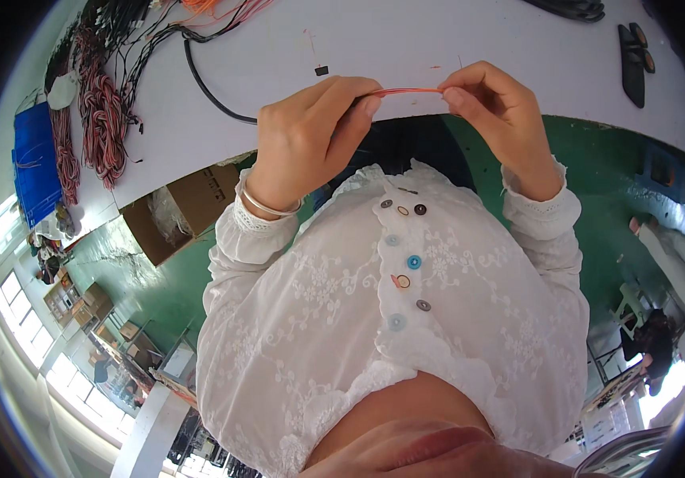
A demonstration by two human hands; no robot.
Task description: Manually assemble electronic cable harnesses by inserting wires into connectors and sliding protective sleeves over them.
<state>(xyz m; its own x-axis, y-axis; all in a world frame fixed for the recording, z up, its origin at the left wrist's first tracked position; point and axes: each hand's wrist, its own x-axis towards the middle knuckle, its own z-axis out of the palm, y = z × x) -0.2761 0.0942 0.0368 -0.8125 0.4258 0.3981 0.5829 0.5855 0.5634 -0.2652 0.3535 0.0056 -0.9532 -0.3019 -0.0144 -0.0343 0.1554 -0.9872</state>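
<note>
Between my two hands runs a short stretch of thin orange-red wires (408,91), held level over the near edge of the white table. My left hand (310,131) pinches the wires at their left side between thumb and fingers; its fingers hide the rest of them there. At the other end, my right hand (495,103) grips the wires between thumb and forefinger. From beside my left wrist a thick black cable (207,89) curves away to the upper left. A small black connector (321,71) lies on the table just beyond my left hand.
Bundles of red and black wires (103,119) lie at the table's left, next to a blue bin (35,159). Black-handled snips (633,68) rest at the far right. Below the table edge, an open cardboard box (175,211) stands on the green floor.
</note>
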